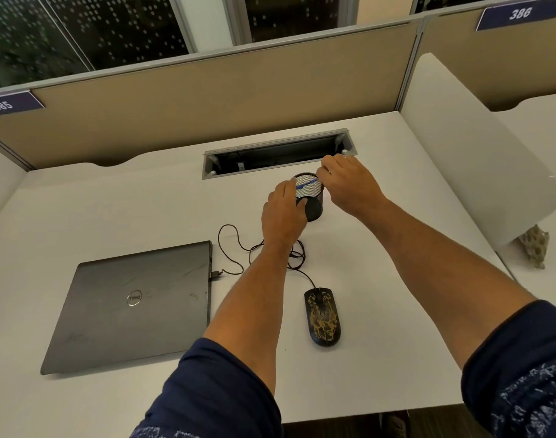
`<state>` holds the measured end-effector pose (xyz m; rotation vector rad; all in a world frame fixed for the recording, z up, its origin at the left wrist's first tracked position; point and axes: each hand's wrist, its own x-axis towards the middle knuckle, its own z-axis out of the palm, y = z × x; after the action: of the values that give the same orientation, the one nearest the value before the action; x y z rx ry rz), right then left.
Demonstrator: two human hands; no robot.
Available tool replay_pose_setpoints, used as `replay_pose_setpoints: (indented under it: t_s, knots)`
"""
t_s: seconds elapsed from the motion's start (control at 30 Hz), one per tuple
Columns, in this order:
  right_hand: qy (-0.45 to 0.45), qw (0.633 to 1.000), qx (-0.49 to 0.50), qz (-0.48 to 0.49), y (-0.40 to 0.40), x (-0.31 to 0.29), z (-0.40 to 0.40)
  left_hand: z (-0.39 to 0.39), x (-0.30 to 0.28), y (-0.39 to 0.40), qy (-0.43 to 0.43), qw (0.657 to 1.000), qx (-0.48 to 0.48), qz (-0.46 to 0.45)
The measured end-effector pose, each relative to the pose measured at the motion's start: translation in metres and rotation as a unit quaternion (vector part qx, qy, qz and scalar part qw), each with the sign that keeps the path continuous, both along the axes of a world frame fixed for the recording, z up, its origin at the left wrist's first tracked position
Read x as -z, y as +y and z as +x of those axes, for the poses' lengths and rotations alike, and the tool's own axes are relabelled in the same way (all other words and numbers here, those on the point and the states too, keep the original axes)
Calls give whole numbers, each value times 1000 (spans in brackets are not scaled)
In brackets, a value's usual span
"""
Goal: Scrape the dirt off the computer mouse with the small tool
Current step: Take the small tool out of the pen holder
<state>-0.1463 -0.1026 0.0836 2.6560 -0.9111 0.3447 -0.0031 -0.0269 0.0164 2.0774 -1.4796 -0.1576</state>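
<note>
- While the computer mouse (322, 316) lies untouched on the white bench (112, 210), near its front edge and well apart from both hands, the step in hand looks like fetching the small tool, not scraping.
- The left hand (283, 213) is wrapped around the side of a black mesh cup (313, 203) standing toward the back of the bench, apparently steadying it.
- The right hand (346, 181) sits at the cup's rim with fingertips pinched together on the end of a thin blue piece (306, 184) that lies across the cup's mouth; I judge this to be the small tool, though it is too small to make out its shape.
- The mouse's cable (235, 245) loops across the bench to a closed laptop (134, 305) on the left.
- Next, the right hand would need to lift the tool clear of the rim without tipping the cup.
- The left hand would then need to let go of the cup and hold the mouse still, so the tool tip can work along the dirty seams.
</note>
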Motion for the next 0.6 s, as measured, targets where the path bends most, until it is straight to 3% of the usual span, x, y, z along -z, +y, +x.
replay_pose_setpoints:
  t_s: [0.33,0.47,0.6]
  knots:
    - [-92,995,-7,-22,25,8,-34,-10,-20,18,-48,998,41,-13]
    - [-98,995,6,26,35,18,-37,-15,-16,25,22,999,31,5]
    - [-40,996,41,71,44,34,-32,-19,-10,34,113,993,29,29]
